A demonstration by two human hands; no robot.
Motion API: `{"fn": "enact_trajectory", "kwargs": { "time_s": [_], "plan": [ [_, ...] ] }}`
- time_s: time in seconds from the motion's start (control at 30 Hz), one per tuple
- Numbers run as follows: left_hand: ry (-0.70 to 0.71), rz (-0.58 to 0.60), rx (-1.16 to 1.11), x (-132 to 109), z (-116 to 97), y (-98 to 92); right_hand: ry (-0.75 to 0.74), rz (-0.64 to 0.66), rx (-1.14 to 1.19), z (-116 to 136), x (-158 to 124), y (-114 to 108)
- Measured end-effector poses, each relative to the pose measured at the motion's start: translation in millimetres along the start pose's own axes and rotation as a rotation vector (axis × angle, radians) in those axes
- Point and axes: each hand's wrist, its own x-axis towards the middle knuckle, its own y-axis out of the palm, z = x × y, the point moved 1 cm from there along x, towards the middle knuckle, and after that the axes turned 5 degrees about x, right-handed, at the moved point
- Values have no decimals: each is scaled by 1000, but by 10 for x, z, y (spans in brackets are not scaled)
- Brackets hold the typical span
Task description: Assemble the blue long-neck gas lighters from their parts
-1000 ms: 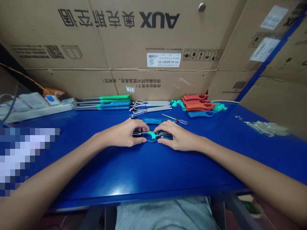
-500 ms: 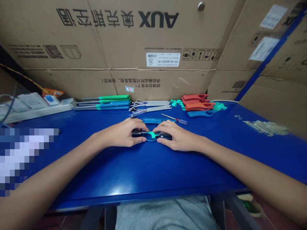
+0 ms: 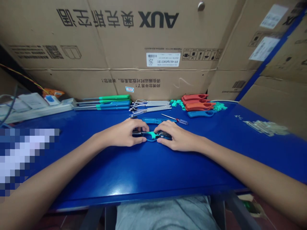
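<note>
Blue handle part (image 3: 151, 140) with turquoise piece (image 3: 153, 135), held two-handed

Left hand (image 3: 129, 132): fingers and thumb clamped on the part's left end. Right hand (image 3: 177, 135): likewise clamped, right end. Position: mid-width of blue table (image 3: 144, 172), nearer far edge than near edge. Just behind: one blue shell (image 3: 153, 120); one screwdriver (image 3: 176, 119), tip leftward. Along far edge, left to right: green and blue long-stemmed handles (image 3: 115, 103), silver rods (image 3: 153, 107) with wires, red handles (image 3: 195, 99). Toward right edge: translucent pieces (image 3: 266, 128), heaped.

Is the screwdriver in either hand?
No, the screwdriver lies on the table, farther out than the left hand and right hand, which hold the blue casing.
</note>
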Motion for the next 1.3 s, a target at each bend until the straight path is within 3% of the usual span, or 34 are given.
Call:
{"fn": "enact_trajectory", "kwargs": {
  "time_s": [0.6, 1.3],
  "plan": [
    [-22, 9, -34, 10, 11, 10, 2, -7, -2, -1, -9, 7],
    [-30, -2, -25, 7, -9, 3, -18, -81, -86, -39, -18, -159]
  ]
}}
